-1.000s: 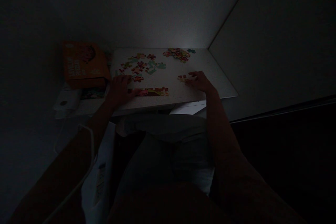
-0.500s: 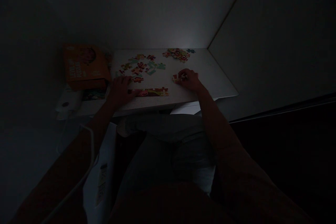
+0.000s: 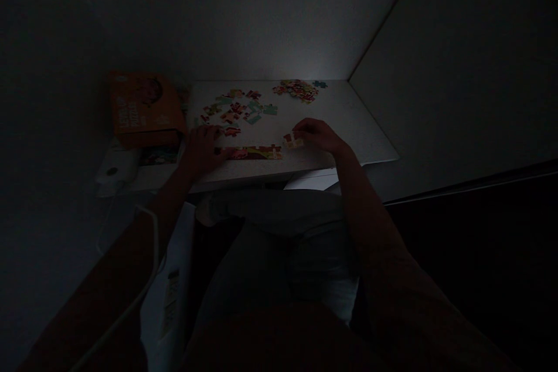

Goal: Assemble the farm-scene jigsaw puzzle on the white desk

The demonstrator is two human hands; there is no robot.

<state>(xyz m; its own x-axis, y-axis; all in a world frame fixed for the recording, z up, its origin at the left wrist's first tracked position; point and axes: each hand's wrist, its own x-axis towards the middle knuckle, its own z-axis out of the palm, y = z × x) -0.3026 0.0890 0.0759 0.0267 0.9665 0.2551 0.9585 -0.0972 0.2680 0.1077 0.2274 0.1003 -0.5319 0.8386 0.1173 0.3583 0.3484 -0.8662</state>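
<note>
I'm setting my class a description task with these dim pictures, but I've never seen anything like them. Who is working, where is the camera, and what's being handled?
There is no machine here: a person works with bare hands. One head-worn camera, looking forward and down, takes every picture, so you see the person's own arms and lap. The white rectangular tabletop carries a long multicoloured strip of joined jigsaw pieces, scattered loose pieces and a denser pile. An orange cardboard box stands at the left. The left hand rests with its thumb at the strip's left end. The right hand pinches a small red-and-cream puzzle patch near the strip's right end; it's too dark to tell whether it is lifted.
</note>
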